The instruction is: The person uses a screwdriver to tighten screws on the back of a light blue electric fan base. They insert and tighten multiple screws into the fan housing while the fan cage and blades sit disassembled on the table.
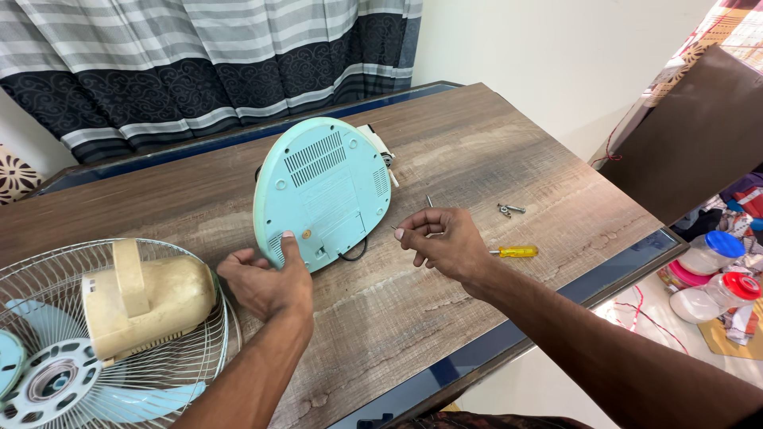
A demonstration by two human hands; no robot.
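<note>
A pale green round fan base (pixel 322 191) stands tilted on its edge on the wooden table (pixel 493 151), its vented underside facing me. My left hand (pixel 266 282) grips its lower rim, thumb pressed on the cover. My right hand (pixel 441 242) hovers just right of the base, pinching a small screw between thumb and forefinger. A yellow-handled screwdriver (pixel 513 252) lies on the table beside my right wrist. Two loose screws (pixel 510 210) rest a little farther back.
A fan head with a cream motor housing (pixel 147 298), wire guard (pixel 119 373) and pale blue blades lies at the table's left front. A dark board (pixel 691 135) leans at the right. Plastic jars (pixel 719 270) with blue and red lids sit on the floor.
</note>
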